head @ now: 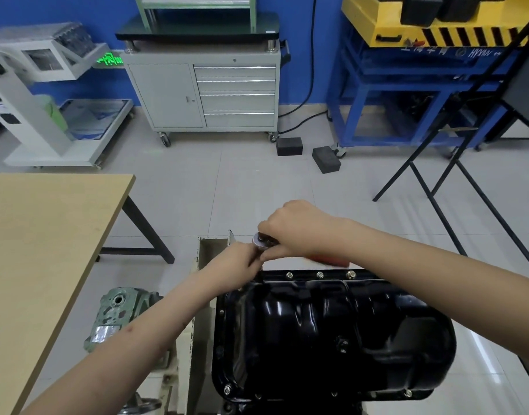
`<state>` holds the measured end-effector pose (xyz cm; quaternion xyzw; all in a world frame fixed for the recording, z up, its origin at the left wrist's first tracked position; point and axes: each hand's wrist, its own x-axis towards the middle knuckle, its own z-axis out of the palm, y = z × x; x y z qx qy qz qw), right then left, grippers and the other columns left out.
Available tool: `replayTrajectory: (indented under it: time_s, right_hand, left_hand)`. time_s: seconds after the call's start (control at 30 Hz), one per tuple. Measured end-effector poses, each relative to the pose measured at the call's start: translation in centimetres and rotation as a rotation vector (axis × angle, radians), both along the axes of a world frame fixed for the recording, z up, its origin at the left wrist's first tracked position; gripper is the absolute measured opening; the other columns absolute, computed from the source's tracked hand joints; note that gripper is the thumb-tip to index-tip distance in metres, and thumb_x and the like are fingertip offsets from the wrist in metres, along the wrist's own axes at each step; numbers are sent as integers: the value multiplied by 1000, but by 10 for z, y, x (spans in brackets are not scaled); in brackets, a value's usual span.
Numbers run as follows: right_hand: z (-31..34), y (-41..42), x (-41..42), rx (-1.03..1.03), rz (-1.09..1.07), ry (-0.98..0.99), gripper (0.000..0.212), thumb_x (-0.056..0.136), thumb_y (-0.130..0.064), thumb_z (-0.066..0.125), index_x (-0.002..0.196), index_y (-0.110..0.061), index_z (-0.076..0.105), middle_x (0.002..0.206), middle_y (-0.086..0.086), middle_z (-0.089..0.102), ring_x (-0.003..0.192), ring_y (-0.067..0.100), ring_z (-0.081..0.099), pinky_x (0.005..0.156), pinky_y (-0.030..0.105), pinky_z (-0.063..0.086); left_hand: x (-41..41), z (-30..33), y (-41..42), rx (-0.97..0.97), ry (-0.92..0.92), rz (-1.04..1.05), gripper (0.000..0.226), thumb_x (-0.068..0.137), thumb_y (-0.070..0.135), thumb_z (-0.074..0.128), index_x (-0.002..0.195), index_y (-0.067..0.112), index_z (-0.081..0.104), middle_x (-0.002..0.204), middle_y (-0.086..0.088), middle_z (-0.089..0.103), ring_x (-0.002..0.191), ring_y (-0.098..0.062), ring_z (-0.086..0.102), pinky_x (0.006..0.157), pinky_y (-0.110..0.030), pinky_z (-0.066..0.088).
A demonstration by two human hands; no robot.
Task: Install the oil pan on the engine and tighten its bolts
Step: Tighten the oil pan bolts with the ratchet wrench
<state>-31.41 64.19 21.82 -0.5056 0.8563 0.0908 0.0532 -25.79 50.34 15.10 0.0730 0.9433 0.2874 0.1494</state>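
**Head view: both hands working a ratchet at the far corner of the oil pan**

Head view is taking in a workshop with a blue wall [77, 13] running across the back and a pale tiled floor [227, 181] spreading below it. A blue steel frame [377, 94] is standing at the right, carrying a yellow machine [377, 28] with black hazard stripes. A grey tool cabinet [203, 94] on castors is sitting against the wall at centre, and a white machine stand [47, 136] is occupying the left. A wooden desk [41, 241] is filling the left foreground. Black folding legs [437, 175] are crossing the right side.

The glossy black oil pan [332, 330] is lying in the lower centre, seated on the engine [203, 295], whose pale side is showing along the pan's left edge. A green casting [119, 313] is sitting on the floor between desk and engine. Two black blocks [326, 159] are lying on the tiles near the cabinet.

The right hand [299, 232] is clenching its fingers around the ratchet [261, 241], whose red handle is showing beneath the wrist. The left hand [236, 262] is gripping just below the ratchet head, above the pan's far left corner. Bolts [320, 275] are sitting along the far flange.
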Motion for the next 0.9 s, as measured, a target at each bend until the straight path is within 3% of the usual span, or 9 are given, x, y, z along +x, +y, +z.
replayTrajectory:
  time_s: [0.13, 0.2, 0.27, 0.37, 0.43, 0.53, 0.6, 0.77, 0.9]
  right_hand:
    - [2, -1, -4, 27, 145, 9, 21, 91, -25, 48, 110, -21, 57, 105, -2, 59, 104, 21, 53, 87, 31, 37]
    - [3, -1, -4, 16, 176, 47, 21, 90, -28, 49, 107, -20, 58, 104, -3, 61, 103, 20, 55, 92, 30, 36]
    - [2, -1, -1, 10, 141, 43, 28, 89, -42, 50, 101, -19, 59, 98, -1, 65, 93, 22, 58, 89, 31, 38]
    - [0, -1, 2, 6, 25, -18, 40, 86, -55, 49, 92, -16, 57, 89, 5, 64, 82, 26, 58, 68, 30, 39]
    - [0, -1, 2, -5, 27, -46, 33, 89, -46, 50, 101, -16, 58, 97, 4, 63, 89, 25, 57, 66, 29, 35]
    - [2, 1, -2, 12, 156, -14, 24, 91, -27, 49, 113, -19, 56, 106, -1, 60, 104, 21, 52, 84, 32, 38]
    - [3, 2, -4, 12, 166, 12, 24, 91, -27, 49, 112, -19, 57, 105, -1, 61, 102, 22, 54, 83, 31, 38]
    - [0, 4, 1, 7, 7, -9, 41, 86, -55, 49, 98, -16, 55, 90, 6, 63, 78, 26, 56, 59, 29, 31]
    - [1, 4, 0, -20, 85, -51, 23, 91, -35, 50, 108, -20, 56, 102, 0, 61, 95, 23, 56, 73, 32, 39]
  left_hand:
    - [-2, 0, 1, 34, -60, -36, 36, 98, 24, 34, 89, -4, 55, 81, -20, 63, 75, -33, 59, 70, -38, 46]
    - [-2, 1, 1, 23, -81, -61, 36, 97, 25, 35, 90, -3, 55, 86, -19, 64, 79, -32, 60, 74, -39, 48]
    - [-2, 0, -1, 22, -73, -54, 30, 95, 24, 38, 78, 2, 52, 72, -14, 59, 66, -25, 53, 62, -30, 44]
    - [1, 2, -2, 4, -44, -16, 26, 91, 16, 42, 65, 12, 44, 62, -8, 50, 60, -20, 43, 49, -18, 31]
    - [-1, 2, -2, 24, -53, -14, 24, 93, 16, 41, 77, 5, 54, 70, -13, 58, 67, -26, 51, 57, -19, 41]
    - [-4, 3, 0, 71, -89, -68, 23, 96, 21, 38, 96, 7, 56, 97, -14, 66, 91, -27, 61, 83, -38, 49]
    - [-6, 3, 1, 43, -101, -85, 26, 96, 23, 37, 94, 4, 55, 97, -16, 65, 90, -26, 61, 83, -39, 48]
    - [-2, 2, 0, -54, 2, -44, 32, 94, 21, 42, 64, 10, 46, 65, -14, 55, 55, -17, 41, 49, -23, 28]
    - [-5, 1, 0, -33, -13, -95, 32, 96, 21, 38, 88, -5, 54, 81, -23, 61, 75, -35, 55, 71, -43, 44]
